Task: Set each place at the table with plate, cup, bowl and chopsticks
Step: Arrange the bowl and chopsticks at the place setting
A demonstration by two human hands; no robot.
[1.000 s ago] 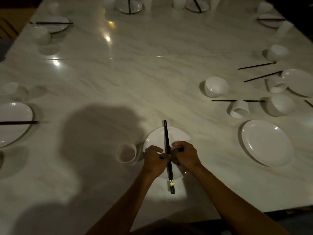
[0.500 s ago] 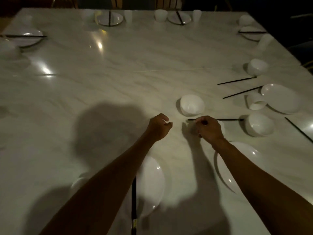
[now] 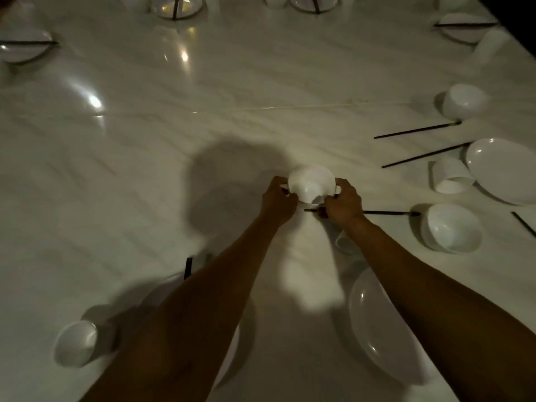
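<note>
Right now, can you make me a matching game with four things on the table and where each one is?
Things:
1. bowl
2. tipped cup
3. upright cup
4. single chopstick

Places:
A. lower left, standing alone
B. between both hands
C. lying flat, running under the right hand
D. on its side beside the right-edge plate

Pairs: 1-B, 2-D, 3-A, 4-C

A single head-worn wide-angle camera looks forward and steeply down (no second view) across the pale veined marble table (image 3: 261, 82), near its front edge
</note>
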